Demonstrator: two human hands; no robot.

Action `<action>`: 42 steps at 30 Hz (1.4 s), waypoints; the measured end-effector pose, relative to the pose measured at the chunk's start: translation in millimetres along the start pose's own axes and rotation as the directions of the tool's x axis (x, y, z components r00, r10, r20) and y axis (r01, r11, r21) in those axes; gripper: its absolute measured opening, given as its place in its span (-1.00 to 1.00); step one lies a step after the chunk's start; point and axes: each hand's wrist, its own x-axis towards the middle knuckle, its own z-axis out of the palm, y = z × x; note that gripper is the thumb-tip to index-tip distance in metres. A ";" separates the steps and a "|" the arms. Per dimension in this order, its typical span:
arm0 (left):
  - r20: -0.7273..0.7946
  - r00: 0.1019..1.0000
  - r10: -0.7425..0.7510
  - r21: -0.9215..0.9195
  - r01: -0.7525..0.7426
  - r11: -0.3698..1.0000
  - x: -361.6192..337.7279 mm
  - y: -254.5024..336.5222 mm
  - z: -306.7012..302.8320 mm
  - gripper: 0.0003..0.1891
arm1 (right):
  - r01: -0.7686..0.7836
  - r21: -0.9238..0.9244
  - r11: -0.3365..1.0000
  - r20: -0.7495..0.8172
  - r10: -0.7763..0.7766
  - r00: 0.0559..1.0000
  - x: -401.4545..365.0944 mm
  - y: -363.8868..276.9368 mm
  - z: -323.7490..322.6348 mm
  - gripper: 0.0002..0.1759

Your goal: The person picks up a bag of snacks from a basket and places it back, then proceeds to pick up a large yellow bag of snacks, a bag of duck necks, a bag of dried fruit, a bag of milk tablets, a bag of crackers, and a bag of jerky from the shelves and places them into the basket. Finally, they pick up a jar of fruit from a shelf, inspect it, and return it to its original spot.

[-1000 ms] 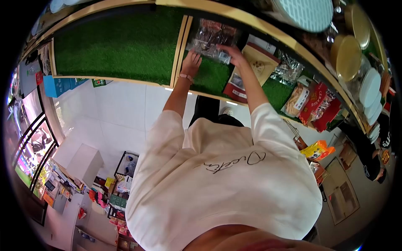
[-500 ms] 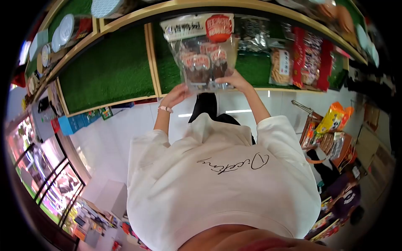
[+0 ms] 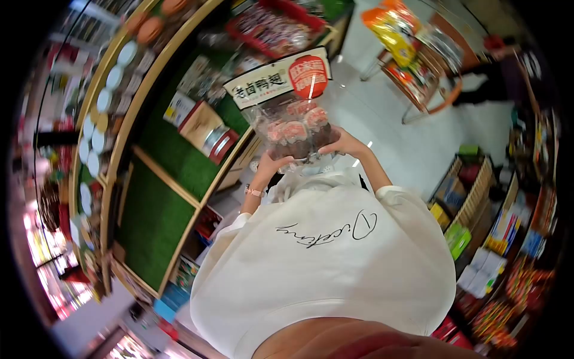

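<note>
A clear plastic bag (image 3: 278, 82) of packaged snacks is held up in front of me. Its cream header has dark lettering and a red round patch, and smaller dark packs with red-and-white labels show through the film. My left hand (image 3: 270, 169), with a pink band at the wrist, grips the lower left corner. At the lower right, my right hand (image 3: 347, 143) pinches the bag between thumb and fingers. The bag leans slightly, its header higher on the right.
To the left runs a wooden display shelf (image 3: 166, 179) lined with green turf, with white-lidded jars (image 3: 116, 78) above. A red tray (image 3: 281, 27) of small packets sits at its far end. A chair (image 3: 421, 81) holding snack bags stands at upper right, with baskets (image 3: 472, 191) at right.
My view has turned to the right, so the shelf now lies on my left and the chair is nearer. The bag has come with me, away from the shelf, still in both hands.
</note>
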 end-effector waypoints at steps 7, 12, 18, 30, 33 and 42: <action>0.380 0.925 -0.022 0.219 -0.067 0.973 26.5 36.0 170.2 -0.54 | 0.160 0.264 0.951 -0.478 -0.015 0.878 -176.2 75.1 -62.2 -0.33; 0.564 0.820 -0.099 0.284 -0.080 0.955 41.6 34.0 239.4 -0.59 | 0.180 0.328 0.927 -0.638 0.077 0.766 -241.9 111.8 -71.6 -0.48; 0.694 0.698 -0.180 0.343 -0.100 0.934 84.1 30.5 285.4 -0.61 | 0.336 0.441 0.832 -0.739 0.124 0.662 -258.5 128.7 -87.2 -0.45; 0.582 0.775 -0.247 0.325 0.057 0.944 273.2 62.7 385.3 -0.66 | 0.245 0.299 0.922 -0.747 0.067 0.661 -225.5 19.2 -296.3 -0.43; 0.584 0.778 -0.229 0.385 -0.017 0.923 326.7 98.2 423.5 -0.66 | 0.230 0.300 0.926 -0.771 0.093 0.629 -220.9 -10.4 -351.5 -0.42; 0.549 0.778 -0.304 0.205 0.227 0.952 406.7 138.4 491.7 -0.56 | 0.307 0.325 0.895 -0.821 0.105 0.561 -199.4 -42.5 -476.7 -0.42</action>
